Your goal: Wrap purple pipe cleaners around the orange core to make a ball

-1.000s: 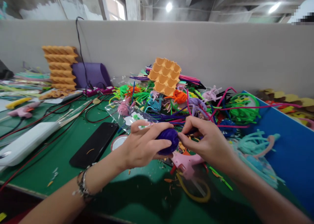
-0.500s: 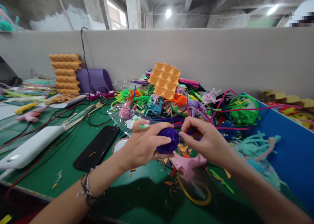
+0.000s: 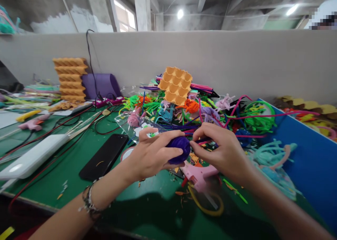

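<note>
A dark purple ball (image 3: 180,150), which looks wound from fuzzy pipe cleaner, is held above the green table. My left hand (image 3: 155,150) is closed around its left side, with fingers over the top and front. At the ball's right edge, my right hand (image 3: 218,145) pinches with thumb and forefinger. A dark purple strand (image 3: 201,140) shows between those fingers, apparently a pipe cleaner; its join to the ball is hidden. Below the hands lies a pink glue gun (image 3: 199,175), beside a yellow loop (image 3: 207,210).
Colourful pipe cleaners (image 3: 155,108) are heaped at the back under an orange egg-carton piece (image 3: 176,85). A black phone (image 3: 104,157) and a white power bank-like block (image 3: 35,155) lie left. A blue panel (image 3: 308,155) stands right. Red cables (image 3: 76,143) cross the left side.
The ball has turned slightly in my left hand and both hands have shifted a little left in view. My right hand keeps its pinch at the ball's edge.
</note>
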A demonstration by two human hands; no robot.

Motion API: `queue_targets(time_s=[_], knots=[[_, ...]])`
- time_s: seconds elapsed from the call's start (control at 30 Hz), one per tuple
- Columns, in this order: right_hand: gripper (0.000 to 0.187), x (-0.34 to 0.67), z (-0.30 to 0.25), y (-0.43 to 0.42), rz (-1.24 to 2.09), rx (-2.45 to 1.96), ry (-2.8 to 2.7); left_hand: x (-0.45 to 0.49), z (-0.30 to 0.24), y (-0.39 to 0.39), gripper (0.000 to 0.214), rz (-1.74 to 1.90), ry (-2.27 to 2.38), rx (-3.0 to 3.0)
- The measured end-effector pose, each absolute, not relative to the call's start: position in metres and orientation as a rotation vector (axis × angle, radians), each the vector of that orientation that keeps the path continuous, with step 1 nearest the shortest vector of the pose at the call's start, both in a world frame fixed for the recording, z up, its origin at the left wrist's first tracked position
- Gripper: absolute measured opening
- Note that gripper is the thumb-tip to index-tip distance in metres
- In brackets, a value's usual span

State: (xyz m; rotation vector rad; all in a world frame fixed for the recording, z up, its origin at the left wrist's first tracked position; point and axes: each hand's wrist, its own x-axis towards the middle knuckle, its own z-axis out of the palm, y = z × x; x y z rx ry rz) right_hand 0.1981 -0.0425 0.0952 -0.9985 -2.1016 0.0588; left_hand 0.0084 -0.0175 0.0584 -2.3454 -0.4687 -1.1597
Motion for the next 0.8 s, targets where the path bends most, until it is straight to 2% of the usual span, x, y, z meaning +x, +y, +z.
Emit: queue_targets(time_s=[0.17,0.4,0.8], knots=[[0.014,0.1978,0.0953,-0.0426,-0.028,-1.001,-2.122,0.0093,0.0595,-0.0192,0.012,-1.146,-0.474,-2.291],[0.017,0.2002,0.0984,-0.0428,0.12,-1.061,-2.141,0.0142,0.061,-0.0195,0.008,-1.142,-0.436,-2.231],[0.021,0.2001,0.0936,-0.0406,0.258,-1.099,-2.131,0.0163,0.0557,-0.0202,0.016,-1.101,-0.414,-2.158]])
